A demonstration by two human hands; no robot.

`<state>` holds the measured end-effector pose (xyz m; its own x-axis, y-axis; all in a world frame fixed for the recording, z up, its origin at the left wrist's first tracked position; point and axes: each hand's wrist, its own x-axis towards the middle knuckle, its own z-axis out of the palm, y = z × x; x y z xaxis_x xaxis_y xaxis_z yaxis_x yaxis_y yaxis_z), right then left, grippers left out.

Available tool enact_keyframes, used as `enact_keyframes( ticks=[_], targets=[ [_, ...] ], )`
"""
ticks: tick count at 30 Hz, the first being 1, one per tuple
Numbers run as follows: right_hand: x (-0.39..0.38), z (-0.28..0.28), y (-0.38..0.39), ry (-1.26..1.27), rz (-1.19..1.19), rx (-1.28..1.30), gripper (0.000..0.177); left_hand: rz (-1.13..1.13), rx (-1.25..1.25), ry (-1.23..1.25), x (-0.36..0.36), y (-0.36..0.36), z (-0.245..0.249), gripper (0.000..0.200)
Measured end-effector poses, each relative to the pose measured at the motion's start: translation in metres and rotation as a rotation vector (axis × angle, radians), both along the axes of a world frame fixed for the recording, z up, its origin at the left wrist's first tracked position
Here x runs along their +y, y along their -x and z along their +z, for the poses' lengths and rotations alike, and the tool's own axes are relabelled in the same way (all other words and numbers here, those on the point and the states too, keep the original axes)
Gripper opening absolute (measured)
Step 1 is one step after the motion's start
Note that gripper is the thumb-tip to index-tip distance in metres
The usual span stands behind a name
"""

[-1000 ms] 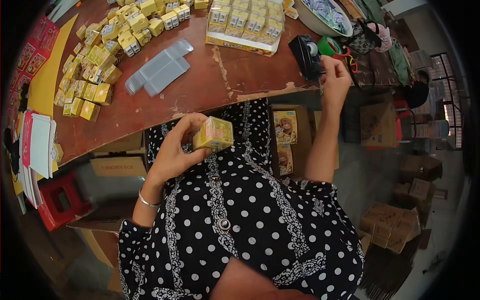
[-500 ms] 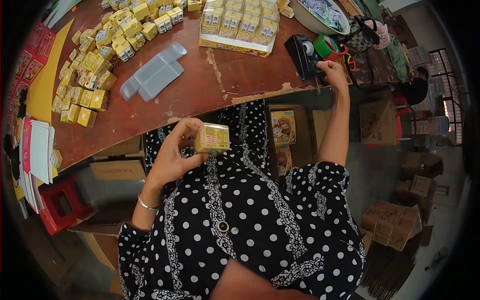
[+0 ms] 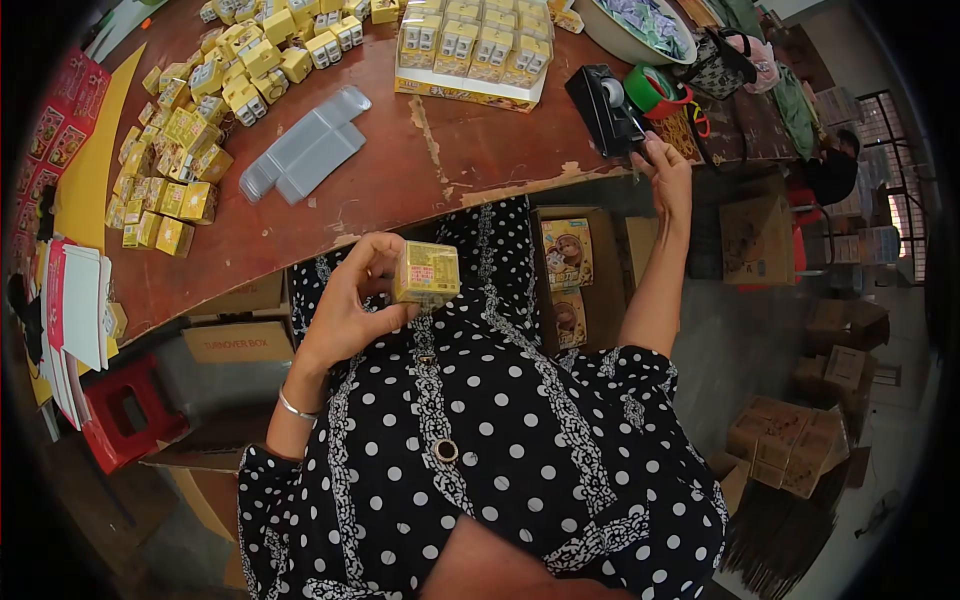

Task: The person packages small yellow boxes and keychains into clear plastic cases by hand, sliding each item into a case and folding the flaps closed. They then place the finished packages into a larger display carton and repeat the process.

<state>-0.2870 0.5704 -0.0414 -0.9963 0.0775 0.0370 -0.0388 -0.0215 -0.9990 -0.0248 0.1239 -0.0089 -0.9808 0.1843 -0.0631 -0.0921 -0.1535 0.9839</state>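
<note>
My left hand (image 3: 350, 300) is closed around a small yellow printed box (image 3: 428, 273), held up in front of my lap with its printed side in view. To the right, my right hand (image 3: 665, 175) pinches a thin strip of clear tape (image 3: 635, 122) at the front of the black tape dispenser (image 3: 598, 108). The strip runs from the dispenser up to my fingertips. Next to the dispenser lie rolls of green tape (image 3: 645, 90) and red tape (image 3: 675, 105).
Several small yellow boxes (image 3: 185, 135) are heaped at the left. A clear folded plastic package (image 3: 308, 145) lies mid-table. A display carton (image 3: 470, 88) holds rows of yellow boxes. A basin (image 3: 680, 55) of small packets stands at the back right. Below is a red stool (image 3: 128, 412).
My right hand has shifted slightly left and down, turning at the dispenser, and a strip of tape now shows near its fingers. My left hand still holds the box in nearly the same place.
</note>
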Motion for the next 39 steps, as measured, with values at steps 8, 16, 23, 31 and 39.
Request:
enact_keyframes(
  ticks=[8, 16, 23, 31, 39],
  targets=[
    [-0.012, -0.029, 0.003, -0.102, -0.132, 0.078, 0.018, 0.017, -0.027, -0.102, 0.005, 0.003, 0.005, 0.056],
    [-0.011, -0.022, 0.003, -0.293, -0.196, 0.153, 0.017, 0.083, 0.013, -0.196, 0.003, 0.006, 0.006, 0.058],
    [-0.036, 0.018, -0.017, -0.198, -0.234, 0.303, 0.015, 0.252, 0.107, -0.215, 0.007, 0.004, 0.005, 0.057],
    [-0.219, 0.086, -0.172, 0.32, 0.597, -0.071, 0.015, 0.547, 0.429, 0.327, 0.013, 0.009, -0.001, 0.057],
    [-0.248, 0.074, -0.191, 0.249, 0.725, -0.216, 0.019, 0.654, 0.778, 0.634, 0.004, 0.01, -0.002, 0.062]
  ],
)
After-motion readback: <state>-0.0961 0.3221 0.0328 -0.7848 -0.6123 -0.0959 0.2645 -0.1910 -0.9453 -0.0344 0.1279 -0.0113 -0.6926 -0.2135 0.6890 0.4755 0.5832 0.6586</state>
